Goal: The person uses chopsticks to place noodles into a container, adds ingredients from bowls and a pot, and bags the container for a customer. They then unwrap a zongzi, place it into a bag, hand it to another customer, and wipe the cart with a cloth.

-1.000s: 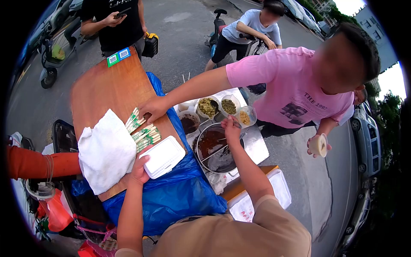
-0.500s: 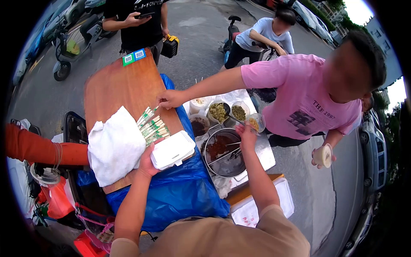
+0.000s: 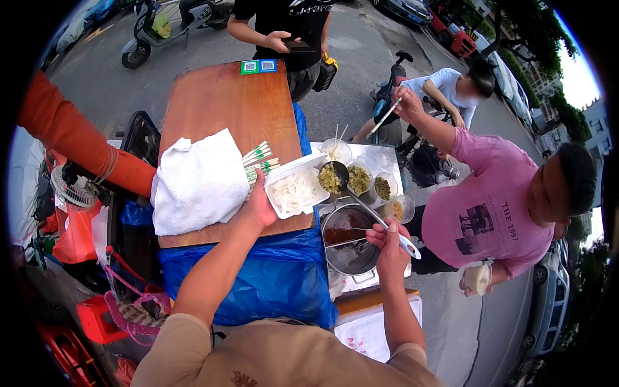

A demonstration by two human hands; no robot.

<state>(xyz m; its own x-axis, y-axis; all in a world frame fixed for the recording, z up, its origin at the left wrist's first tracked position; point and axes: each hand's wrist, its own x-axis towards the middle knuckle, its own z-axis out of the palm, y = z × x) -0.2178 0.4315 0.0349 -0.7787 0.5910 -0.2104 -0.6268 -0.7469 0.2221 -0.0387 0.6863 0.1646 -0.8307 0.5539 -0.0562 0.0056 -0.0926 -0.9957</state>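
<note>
Near, right of centre: right hand [image 3: 390, 244], closed around the white end of a ladle [image 3: 369, 211], long handle slanting up and left. Under that hand: round pot [image 3: 350, 258] with dark red sauce, standing on a metal tray above a blue sheet [image 3: 271, 277]. Left of the pot: left hand [image 3: 260, 206], gripping the near edge of an open white box [image 3: 311, 162], fingers beneath and thumb at the rim; box held at the right edge of a wooden board [image 3: 222, 106], pale noodles [image 3: 295, 192] inside. Ladle's dark scoop at a bowl of chopped greens [image 3: 329, 180], just right of the box. Further small bowls [image 3: 359, 180] of toppings clustered right of that one. Left of the box: crumpled white cloth [image 3: 196, 180] on the board, wrapped chopsticks [image 3: 260, 157] between cloth and box. Right side: person in pink [image 3: 490, 213], one arm raised far with a single wrapped pair in hand, other hand low with a small cup [image 3: 477, 278]. Far end of the board: two QR cards [image 3: 258, 66]. Beyond them: person in black [image 3: 290, 13] with a phone [image 3: 298, 45].
</note>
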